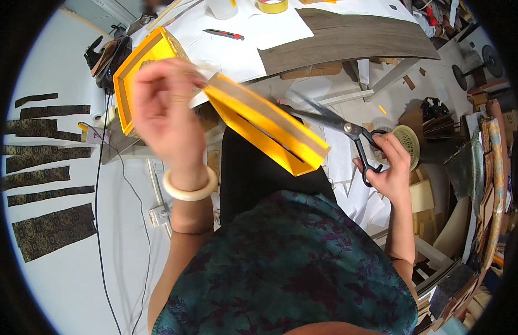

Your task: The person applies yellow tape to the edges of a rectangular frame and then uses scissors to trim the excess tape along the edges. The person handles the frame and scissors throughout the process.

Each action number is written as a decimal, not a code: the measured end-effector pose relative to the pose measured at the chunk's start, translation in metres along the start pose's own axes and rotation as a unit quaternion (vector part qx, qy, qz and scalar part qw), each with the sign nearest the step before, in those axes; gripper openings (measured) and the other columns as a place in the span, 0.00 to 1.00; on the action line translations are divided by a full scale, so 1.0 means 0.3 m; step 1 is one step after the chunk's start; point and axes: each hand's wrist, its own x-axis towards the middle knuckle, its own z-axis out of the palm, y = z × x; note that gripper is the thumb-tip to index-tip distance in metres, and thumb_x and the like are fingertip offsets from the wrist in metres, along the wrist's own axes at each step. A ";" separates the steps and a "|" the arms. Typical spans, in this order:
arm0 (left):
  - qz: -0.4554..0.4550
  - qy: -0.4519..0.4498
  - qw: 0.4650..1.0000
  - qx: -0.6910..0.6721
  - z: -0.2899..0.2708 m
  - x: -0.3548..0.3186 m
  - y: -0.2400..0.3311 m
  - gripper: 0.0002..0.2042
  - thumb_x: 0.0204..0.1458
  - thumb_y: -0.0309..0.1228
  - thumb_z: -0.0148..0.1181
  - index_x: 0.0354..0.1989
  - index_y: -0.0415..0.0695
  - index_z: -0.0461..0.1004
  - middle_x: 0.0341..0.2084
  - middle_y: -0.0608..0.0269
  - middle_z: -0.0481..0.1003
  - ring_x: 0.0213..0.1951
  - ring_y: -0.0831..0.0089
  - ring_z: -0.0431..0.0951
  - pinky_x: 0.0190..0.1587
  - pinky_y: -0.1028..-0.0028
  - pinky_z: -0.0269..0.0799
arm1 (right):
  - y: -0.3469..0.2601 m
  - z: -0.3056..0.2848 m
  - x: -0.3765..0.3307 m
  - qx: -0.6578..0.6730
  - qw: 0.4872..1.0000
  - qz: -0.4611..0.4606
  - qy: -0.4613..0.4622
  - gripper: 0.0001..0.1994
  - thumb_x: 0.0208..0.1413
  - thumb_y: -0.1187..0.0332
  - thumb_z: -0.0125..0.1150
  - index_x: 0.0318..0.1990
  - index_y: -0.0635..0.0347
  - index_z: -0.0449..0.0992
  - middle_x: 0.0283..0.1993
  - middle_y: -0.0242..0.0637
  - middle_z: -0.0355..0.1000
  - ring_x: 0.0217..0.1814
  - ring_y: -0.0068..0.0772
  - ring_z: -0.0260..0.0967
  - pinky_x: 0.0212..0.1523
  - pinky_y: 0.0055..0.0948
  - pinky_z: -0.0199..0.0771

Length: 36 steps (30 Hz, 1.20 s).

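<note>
- Grey wood-grain tabletop (pixel 348 42) at the far side, partly under white paper (pixel 231 56), carries a red-and-black cutter (pixel 223 34) and a yellow tape roll (pixel 271 6)
- Long, hollow yellow frame (pixel 270 134) sits slantwise above the dark-clad lap (pixel 242 184); a greyish-brown band (pixel 264 113) runs along its upper side, and a larger yellow box (pixel 120 100) stands beyond the left hand (pixel 172 106)
- Left fingers are curled nearly together at the frame's upper-left end, beside a pale, see-through scrap (pixel 207 71) — blur hides whether they pinch that scrap, the frame or neither
- Right hand (pixel 390 170) has its fingers closed round the black handles of the scissors (pixel 356 134); the blades look parted and point toward the frame's far long side, the tips hard to make out
- For a tidy result, the frame probably wants firm support on the lap, so that it cannot roll when the left hand pulls
- Any trim is best made with the scrap drawn taut and the blades flush to the frame's end — left fingers well back from the cutting line
- Between cuts, closing the blades and turning them aside would spare the yellow surface from scratches
</note>
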 end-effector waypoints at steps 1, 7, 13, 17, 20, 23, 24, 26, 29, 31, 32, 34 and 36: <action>-0.023 0.010 1.000 -0.019 -0.027 0.028 -0.010 0.02 0.63 0.22 0.51 0.40 0.37 0.69 0.36 0.54 0.75 0.36 0.71 0.75 0.45 0.72 0.74 | 0.008 0.022 -0.005 0.022 0.999 0.049 -0.005 0.22 0.37 0.67 0.78 0.40 0.66 0.76 0.34 0.38 0.72 0.33 0.33 0.72 0.32 0.29 0.72; -0.212 -0.021 0.976 0.036 -0.036 0.029 -0.301 0.08 0.67 0.33 0.49 0.40 0.41 0.69 0.43 0.52 0.78 0.46 0.66 0.78 0.54 0.65 0.72 | 0.209 0.425 0.086 0.381 0.899 0.191 0.098 0.14 0.54 0.67 0.71 0.41 0.60 0.71 0.34 0.27 0.72 0.36 0.17 0.69 0.36 0.21 0.68; -0.269 -0.057 0.962 0.007 0.055 -0.103 -0.489 0.06 0.67 0.31 0.49 0.40 0.41 0.67 0.44 0.53 0.78 0.48 0.70 0.76 0.57 0.69 0.68 | 0.235 0.644 0.373 0.554 0.761 0.276 0.194 0.12 0.57 0.66 0.68 0.34 0.56 0.67 0.35 0.34 0.79 0.31 0.22 0.74 0.29 0.20 0.67; -0.236 -0.060 0.970 -0.005 0.031 -0.135 -0.498 0.06 0.66 0.29 0.50 0.39 0.40 0.67 0.43 0.53 0.78 0.47 0.71 0.76 0.56 0.71 0.67 | 0.214 0.688 0.422 0.442 0.816 0.306 0.214 0.14 0.54 0.68 0.72 0.34 0.56 0.67 0.34 0.36 0.79 0.31 0.19 0.74 0.29 0.20 0.68; -0.229 -0.037 0.973 -0.024 0.026 -0.137 -0.494 0.06 0.66 0.29 0.50 0.38 0.40 0.67 0.42 0.54 0.79 0.46 0.72 0.76 0.55 0.72 0.68 | 0.196 0.713 0.439 0.513 0.774 0.287 0.233 0.11 0.53 0.74 0.69 0.36 0.57 0.69 0.32 0.33 0.77 0.32 0.19 0.73 0.30 0.18 0.67; -0.243 -0.009 0.969 -0.038 0.033 -0.147 -0.473 0.06 0.66 0.29 0.50 0.37 0.40 0.67 0.40 0.55 0.79 0.43 0.74 0.77 0.52 0.73 0.70 | 0.215 0.712 0.444 0.557 0.746 0.290 0.223 0.12 0.51 0.81 0.67 0.37 0.59 0.69 0.34 0.35 0.77 0.36 0.23 0.76 0.39 0.21 0.74; -0.246 -0.009 0.968 -0.046 0.040 -0.150 -0.464 0.06 0.66 0.28 0.51 0.37 0.40 0.67 0.39 0.55 0.79 0.42 0.74 0.77 0.51 0.73 0.70 | 0.223 0.706 0.445 0.556 0.747 0.284 0.228 0.12 0.50 0.81 0.67 0.37 0.59 0.69 0.34 0.35 0.77 0.37 0.24 0.76 0.42 0.22 0.75; -0.250 -0.008 0.966 -0.061 0.065 -0.153 -0.444 0.06 0.65 0.28 0.51 0.37 0.39 0.68 0.38 0.55 0.79 0.40 0.75 0.77 0.48 0.75 0.72 | 0.225 0.671 0.450 0.592 0.730 0.222 0.258 0.14 0.48 0.83 0.68 0.37 0.58 0.69 0.33 0.36 0.78 0.37 0.27 0.77 0.39 0.21 0.73; -0.264 -0.022 0.961 -0.082 0.093 -0.162 -0.419 0.05 0.64 0.27 0.53 0.37 0.39 0.68 0.36 0.56 0.79 0.37 0.76 0.78 0.45 0.76 0.73 | 0.174 0.523 0.463 0.551 0.778 0.201 0.224 0.16 0.48 0.83 0.69 0.38 0.59 0.68 0.35 0.38 0.78 0.37 0.29 0.78 0.43 0.26 0.77; -0.268 -0.038 0.958 -0.096 0.124 -0.159 -0.401 0.04 0.64 0.26 0.53 0.38 0.38 0.68 0.37 0.56 0.79 0.36 0.76 0.78 0.44 0.77 0.74 | 0.111 0.440 0.450 0.574 0.778 0.207 0.150 0.16 0.47 0.81 0.71 0.39 0.58 0.69 0.35 0.38 0.79 0.38 0.30 0.79 0.40 0.26 0.76; -0.270 -0.047 0.956 -0.102 0.146 -0.159 -0.388 0.04 0.64 0.26 0.53 0.38 0.37 0.68 0.37 0.56 0.79 0.36 0.76 0.78 0.45 0.76 0.74 | 0.059 0.394 0.433 0.592 0.771 0.204 0.112 0.16 0.47 0.81 0.71 0.39 0.58 0.70 0.34 0.38 0.79 0.38 0.31 0.79 0.39 0.25 0.76; -0.295 -0.060 0.946 -0.119 0.183 -0.160 -0.344 0.04 0.64 0.26 0.53 0.39 0.37 0.69 0.37 0.56 0.79 0.37 0.76 0.78 0.46 0.76 0.74 | -0.029 0.360 0.393 0.605 0.769 0.199 0.056 0.15 0.47 0.79 0.72 0.39 0.58 0.70 0.34 0.38 0.79 0.39 0.32 0.80 0.39 0.27 0.77; -0.293 -0.075 0.941 -0.154 0.220 -0.170 -0.310 0.04 0.63 0.25 0.55 0.39 0.37 0.68 0.35 0.59 0.78 0.37 0.78 0.77 0.45 0.78 0.73 | -0.082 0.358 0.384 0.620 0.765 0.173 0.032 0.15 0.48 0.79 0.72 0.38 0.59 0.70 0.34 0.36 0.78 0.38 0.28 0.79 0.42 0.25 0.79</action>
